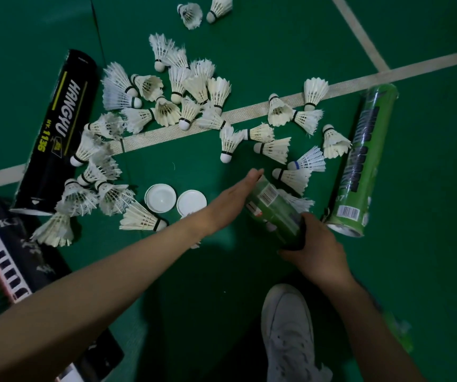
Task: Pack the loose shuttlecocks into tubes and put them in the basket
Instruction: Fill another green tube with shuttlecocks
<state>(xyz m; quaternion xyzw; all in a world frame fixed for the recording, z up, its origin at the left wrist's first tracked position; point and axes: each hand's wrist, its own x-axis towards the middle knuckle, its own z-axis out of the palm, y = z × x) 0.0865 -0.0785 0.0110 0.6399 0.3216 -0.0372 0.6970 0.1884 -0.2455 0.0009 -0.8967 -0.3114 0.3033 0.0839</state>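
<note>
Right hand is gripping the near end of a green tube, fingers wrapped round it, tube tilting away toward 11 o'clock. Left hand is lying open and flat, fingers extended, palm pressing along the tube's left side up to its far mouth. Whether a shuttlecock is going in right now: cannot tell, the mouth is hidden by the fingers.

Loose shuttlecocks are lying scattered across the green court floor, the dense heap at 11 o'clock from the hands, a smaller group at 1 o'clock, nearest ones just beside the tube mouth. Second green tube is lying at 2 o'clock, open end toward the person. Black tube is lying at 9–10 o'clock. Two white caps are sitting touching each other at 9 o'clock, near the left wrist. No basket showing.

Step in hand, likely: steadying the tube to load it. Doing it well: keeping the right grip firm, feeding shuttles cork-first, one at a time, all nested the same way, pushing gently so feathers aren't crushing. Taking the nearest ones at 1 o'clock first, then capping.
</note>
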